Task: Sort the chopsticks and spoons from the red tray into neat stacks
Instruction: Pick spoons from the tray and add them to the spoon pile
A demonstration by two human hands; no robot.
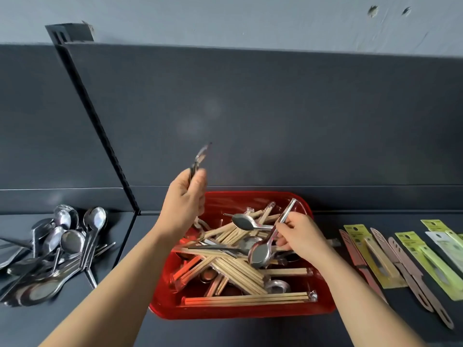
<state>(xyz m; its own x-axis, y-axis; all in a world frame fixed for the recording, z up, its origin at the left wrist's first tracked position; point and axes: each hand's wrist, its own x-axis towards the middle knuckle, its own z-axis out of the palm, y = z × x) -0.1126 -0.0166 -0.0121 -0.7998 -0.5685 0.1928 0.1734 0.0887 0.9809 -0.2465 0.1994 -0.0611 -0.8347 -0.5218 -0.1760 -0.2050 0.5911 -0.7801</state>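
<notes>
**Spoon transfer: pile lies left of the tray, on the left hand's side**

The red tray (250, 313) sits on the dark shelf (225, 334) directly in front of the person. It holds crossed bundles of chopsticks (240, 271) with spoons among and under them, including a loose spoon (241, 221) near the far wall.

The right hand (298, 236) is over the right half of the tray. Its thumb and fingertips pinch the handle of one spoon (260, 254) near mid-length. The spoon's long axis runs diagonally. The bowl is low, toward the person and to the left, just above the chopsticks. The handle tip points up and away toward the far right corner.

The left hand (184, 204) is raised above the tray's far left corner. Its fingers are curled round a thin metal piece (199, 159) that points up and away. The piece is motion-blurred. It is probably one or more spoon handles, but this cannot be confirmed.

The spoon pile (62, 246) lies on the shelf well to the left of the tray. It is loose, with bowls mostly toward the far side. A row of carded packages (375, 256) lies to the right.

Judgement: the pile is nearer the left hand. The right hand's spoon must cross the full width of the tray to reach it, or pass to the left hand. Its axis needs turning to match the pile.
</notes>
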